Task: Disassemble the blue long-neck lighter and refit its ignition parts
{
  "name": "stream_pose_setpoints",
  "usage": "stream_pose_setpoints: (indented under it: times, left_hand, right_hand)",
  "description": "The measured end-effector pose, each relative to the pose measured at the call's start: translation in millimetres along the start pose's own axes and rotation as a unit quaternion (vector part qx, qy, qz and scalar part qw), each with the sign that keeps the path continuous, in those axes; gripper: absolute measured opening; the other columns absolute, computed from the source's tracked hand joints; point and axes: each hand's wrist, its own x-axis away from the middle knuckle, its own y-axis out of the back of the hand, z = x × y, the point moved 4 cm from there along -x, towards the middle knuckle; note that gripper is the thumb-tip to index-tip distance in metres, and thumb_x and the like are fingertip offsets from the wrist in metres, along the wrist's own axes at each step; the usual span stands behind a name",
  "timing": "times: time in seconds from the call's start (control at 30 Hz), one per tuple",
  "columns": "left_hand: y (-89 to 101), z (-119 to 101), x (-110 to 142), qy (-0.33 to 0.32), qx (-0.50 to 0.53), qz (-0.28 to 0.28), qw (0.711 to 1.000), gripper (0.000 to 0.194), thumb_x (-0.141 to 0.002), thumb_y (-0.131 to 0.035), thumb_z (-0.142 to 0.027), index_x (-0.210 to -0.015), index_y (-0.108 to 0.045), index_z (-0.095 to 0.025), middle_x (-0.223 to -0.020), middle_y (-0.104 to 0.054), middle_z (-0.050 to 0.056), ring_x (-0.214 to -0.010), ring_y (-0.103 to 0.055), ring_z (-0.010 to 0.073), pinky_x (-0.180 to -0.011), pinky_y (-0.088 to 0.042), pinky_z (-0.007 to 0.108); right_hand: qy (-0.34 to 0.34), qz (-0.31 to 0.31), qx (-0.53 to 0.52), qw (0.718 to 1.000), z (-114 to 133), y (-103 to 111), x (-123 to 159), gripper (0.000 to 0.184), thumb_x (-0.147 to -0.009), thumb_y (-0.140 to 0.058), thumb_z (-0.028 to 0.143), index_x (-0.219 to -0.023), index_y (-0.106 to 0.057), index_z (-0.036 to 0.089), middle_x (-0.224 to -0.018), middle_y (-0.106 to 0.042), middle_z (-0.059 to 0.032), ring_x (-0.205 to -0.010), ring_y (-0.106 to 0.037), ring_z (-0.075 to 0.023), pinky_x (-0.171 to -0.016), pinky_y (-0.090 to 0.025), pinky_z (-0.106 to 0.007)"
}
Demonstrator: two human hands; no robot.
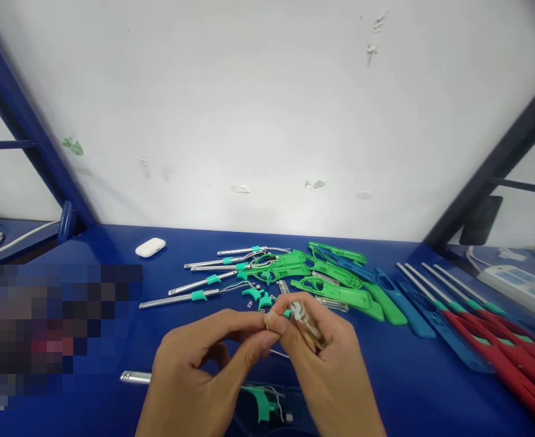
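Observation:
My right hand (335, 358) is curled around a small clear lighter fuel tank (308, 325), its whitish end pointing up and away. My left hand (195, 370) is closed in a pinch, its thumb and finger meeting my right thumb and fingertips. Whatever sits between those tips is too small and hidden to name. Beneath my hands lies a lighter's metal tube (134, 377), partly covered by my left hand. A green trigger piece (262, 403) with white wires rests on a dark blue casing at the bottom.
Several metal lighter tubes (181, 298) with green clips lie beyond my hands. Green casing halves (340, 294) and blue casings (404, 306) are piled to their right. Red-handled lighters (490, 349) lie at far right. A white earbud case (150, 247) sits near the wall (267, 121).

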Motion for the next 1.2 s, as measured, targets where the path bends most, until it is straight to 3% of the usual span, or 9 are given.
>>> stream_pose_setpoints:
  times: [0.1, 0.23, 0.3, 0.37, 0.43, 0.53, 0.73, 0.9, 1.2]
  left_hand:
    - [4.9, 8.3, 1.2, 0.01, -0.006, -0.003, 1.0, 0.009, -0.091, -0.072, -0.037, -0.091, -0.081, -0.038, -0.078, -0.079, -0.008, -0.062, -0.074, 0.0127, -0.053, -0.056, 0.014]
    - [9.9, 20.0, 6.5, 0.068, -0.001, 0.053, 0.996, 0.018, -0.096, -0.065, -0.043, -0.089, -0.079, -0.034, -0.076, -0.077, -0.006, -0.065, -0.074, 0.0126, -0.057, -0.056, 0.015]
    - [13.2, 24.7, 9.0, 0.089, 0.002, 0.066, 0.994, 0.024, -0.097, -0.062, -0.045, -0.083, -0.076, -0.031, -0.069, -0.074, -0.005, -0.06, -0.071, 0.0125, -0.053, -0.053, 0.015]
    - [16.7, 27.4, 10.0, 0.098, -0.001, 0.064, 0.993, 0.027, -0.095, -0.063, -0.046, -0.077, -0.074, -0.029, -0.062, -0.069, -0.004, -0.053, -0.067, 0.012, -0.047, -0.05, 0.015]
    - [19.2, 28.0, 9.7, 0.101, -0.006, 0.06, 0.993, 0.028, -0.094, -0.063, -0.046, -0.075, -0.074, -0.028, -0.059, -0.067, -0.004, -0.05, -0.065, 0.0112, -0.045, -0.047, 0.014]
    - [21.2, 26.5, 8.6, 0.099, -0.01, 0.063, 0.993, 0.027, -0.094, -0.064, -0.046, -0.075, -0.074, -0.029, -0.058, -0.066, -0.005, -0.049, -0.063, 0.0099, -0.044, -0.044, 0.013]
    - [22.5, 26.7, 12.6, 0.071, -0.028, 0.08, 0.994, 0.02, -0.097, -0.063, -0.039, -0.083, -0.075, -0.031, -0.066, -0.07, -0.007, -0.055, -0.064, 0.0087, -0.049, -0.047, 0.013]
    - [23.4, 26.6, 19.8, 0.009, -0.081, 0.079, 0.994, 0.014, -0.1, -0.061, -0.035, -0.1, -0.074, -0.034, -0.081, -0.074, -0.007, -0.063, -0.067, 0.0093, -0.056, -0.052, 0.016]
    - [22.3, 21.1, 19.6, -0.02, -0.079, 0.08, 0.994, 0.015, -0.103, -0.057, -0.029, -0.094, -0.068, -0.033, -0.081, -0.071, -0.01, -0.068, -0.066, 0.007, -0.062, -0.051, 0.015]
  right_hand:
    - [-0.022, 0.039, -0.026, 0.999, -5.1, -5.2, -1.6, 0.034, -0.094, -0.067, 0.056, -0.086, -0.069, 0.023, -0.069, -0.063, 0.0015, -0.061, -0.055, -0.0139, -0.054, -0.044, -0.024]
    - [-0.048, 0.11, 0.018, 0.993, -10.8, -3.0, 0.5, 0.033, -0.094, -0.065, 0.059, -0.098, -0.071, 0.027, -0.084, -0.069, 0.0006, -0.074, -0.06, -0.0155, -0.064, -0.049, -0.025]
    - [-0.025, 0.093, 0.089, 0.991, -13.3, 3.8, 2.3, 0.033, -0.1, -0.056, 0.06, -0.113, -0.072, 0.033, -0.105, -0.072, -0.0015, -0.096, -0.066, -0.02, -0.082, -0.054, -0.03]
    - [0.042, 0.081, 0.152, 0.984, -12.9, 8.7, 2.9, 0.033, -0.106, -0.046, 0.054, -0.122, -0.071, 0.037, -0.118, -0.071, -0.0029, -0.112, -0.064, -0.0228, -0.096, -0.053, -0.036]
    - [0.105, 0.102, 0.196, 0.97, -12.2, 9.0, 2.0, 0.032, -0.109, -0.044, 0.046, -0.124, -0.071, 0.039, -0.114, -0.07, -0.0033, -0.105, -0.066, -0.0214, -0.093, -0.055, -0.035]
    - [0.14, 0.145, 0.223, 0.954, -11.6, 6.4, -1.2, 0.028, -0.109, -0.048, 0.037, -0.127, -0.07, 0.041, -0.102, -0.066, -0.0013, -0.088, -0.065, -0.0164, -0.077, -0.055, -0.029]
    - [0.153, 0.187, 0.211, 0.947, -10.6, 3.6, 0.3, 0.036, -0.109, -0.049, 0.03, -0.136, -0.063, 0.05, -0.109, -0.064, 0.0018, -0.091, -0.066, -0.0125, -0.075, -0.053, -0.026]
    - [0.167, 0.19, 0.225, 0.941, -11.4, 2.3, 1.1, 0.038, -0.109, -0.051, 0.028, -0.139, -0.063, 0.048, -0.106, -0.064, 0.0004, -0.084, -0.064, -0.0127, -0.071, -0.052, -0.027]
    - [0.167, 0.199, 0.229, 0.938, -9.9, 10.4, 4.7, 0.041, -0.109, -0.049, 0.029, -0.141, -0.061, 0.052, -0.106, -0.061, -0.0006, -0.082, -0.065, -0.0124, -0.069, -0.055, -0.025]
